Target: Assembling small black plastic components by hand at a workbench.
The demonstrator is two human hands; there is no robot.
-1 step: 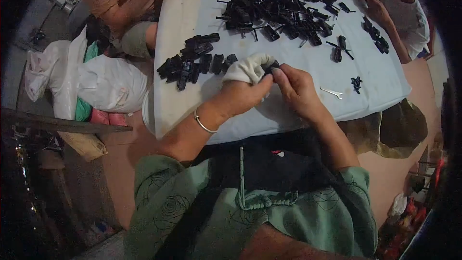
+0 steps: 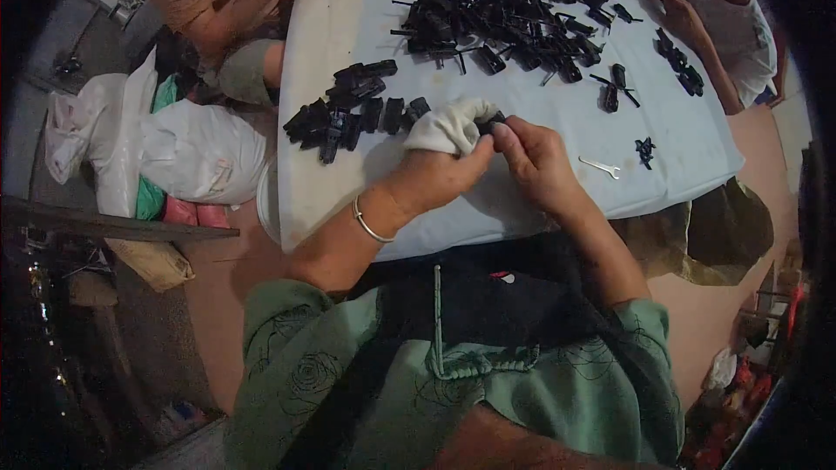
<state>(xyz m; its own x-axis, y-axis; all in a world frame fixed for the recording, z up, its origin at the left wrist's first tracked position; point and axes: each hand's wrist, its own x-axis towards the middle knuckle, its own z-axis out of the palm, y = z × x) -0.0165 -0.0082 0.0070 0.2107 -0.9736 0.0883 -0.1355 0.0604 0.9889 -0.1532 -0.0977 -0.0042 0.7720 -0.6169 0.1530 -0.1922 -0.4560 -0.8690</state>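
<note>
My left hand [image 2: 442,176], with a cream-coloured cloth or partial glove [image 2: 442,129] over its fingers, is closed around a small black plastic part [image 2: 493,122]. My right hand [image 2: 542,157] pinches the same part from the other side, thumb and forefinger together. Most of the part is hidden by the fingers and cloth. Left of my hands lies a group of black plastic parts [image 2: 335,126], the closest one almost touching the cloth. A small open-ended wrench [image 2: 599,167] rests on the white-covered table [image 2: 522,213] to the right of my right hand.
A large heap of black parts with thin stems [image 2: 514,13] covers the far middle of the table. Small black pieces [image 2: 644,152] and two crossed parts [image 2: 612,91] lie at right. Two other people sit at the far left and far right. White sacks [image 2: 196,152] stand on the left.
</note>
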